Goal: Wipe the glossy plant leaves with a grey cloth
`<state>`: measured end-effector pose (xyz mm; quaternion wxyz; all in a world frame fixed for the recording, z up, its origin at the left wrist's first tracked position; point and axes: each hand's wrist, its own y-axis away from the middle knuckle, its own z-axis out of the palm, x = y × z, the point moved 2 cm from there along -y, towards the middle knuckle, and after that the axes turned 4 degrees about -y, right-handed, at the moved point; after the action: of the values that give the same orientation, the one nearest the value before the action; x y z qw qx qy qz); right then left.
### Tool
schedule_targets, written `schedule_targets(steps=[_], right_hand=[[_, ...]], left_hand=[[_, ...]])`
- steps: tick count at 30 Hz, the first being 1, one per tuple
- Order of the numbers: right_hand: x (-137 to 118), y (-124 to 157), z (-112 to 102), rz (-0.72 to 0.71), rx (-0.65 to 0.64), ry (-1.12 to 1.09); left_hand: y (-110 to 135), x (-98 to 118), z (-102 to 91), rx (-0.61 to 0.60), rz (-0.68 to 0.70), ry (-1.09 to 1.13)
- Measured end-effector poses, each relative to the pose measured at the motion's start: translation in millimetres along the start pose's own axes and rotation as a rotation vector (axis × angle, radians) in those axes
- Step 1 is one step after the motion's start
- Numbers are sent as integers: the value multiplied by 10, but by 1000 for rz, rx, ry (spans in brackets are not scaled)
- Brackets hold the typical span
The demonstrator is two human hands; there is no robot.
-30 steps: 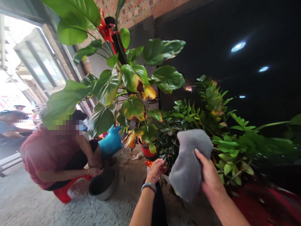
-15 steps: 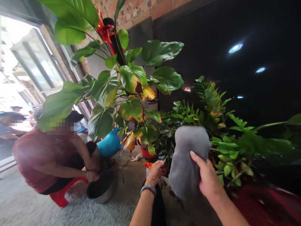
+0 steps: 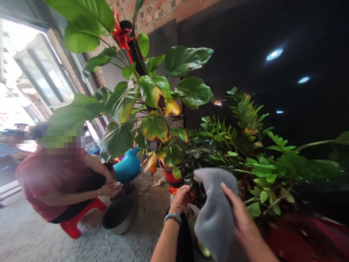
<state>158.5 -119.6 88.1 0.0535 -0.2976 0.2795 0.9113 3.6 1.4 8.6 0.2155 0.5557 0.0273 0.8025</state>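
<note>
My right hand (image 3: pixel 240 222) grips a grey cloth (image 3: pixel 214 214), held low against the fronds of a small-leaved green plant (image 3: pixel 245 153). My left hand (image 3: pixel 181 198), with a bracelet on its wrist, has its fingers curled at the base of that plant; what they pinch is hidden among the leaves. Just beyond stands a red pot (image 3: pixel 170 175) under a tall plant with big leaves (image 3: pixel 128 98), some yellowed and browned.
At the left a person in a red shirt (image 3: pixel 51 178) crouches on a red stool (image 3: pixel 73 223), hands above a metal bowl (image 3: pixel 118 216). A blue watering can (image 3: pixel 128 167) sits behind the bowl. A brick wall and a dark panel are at the back, a bright doorway at the left.
My right hand has dragged the grey cloth downward along the plant. The crouching person has lifted their hands out of the metal bowl. My left hand stays put.
</note>
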Motion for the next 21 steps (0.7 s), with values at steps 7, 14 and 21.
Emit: schedule_targets(steps=[7, 14, 21], right_hand=[[-114, -29, 381, 189, 49, -69], [284, 294, -96, 76, 138, 208], [-202, -1, 294, 76, -16, -18]], left_hand=[[3, 16, -9, 50, 41, 35], [-28, -19, -37, 54, 19, 48], [12, -7, -24, 54, -10, 36]])
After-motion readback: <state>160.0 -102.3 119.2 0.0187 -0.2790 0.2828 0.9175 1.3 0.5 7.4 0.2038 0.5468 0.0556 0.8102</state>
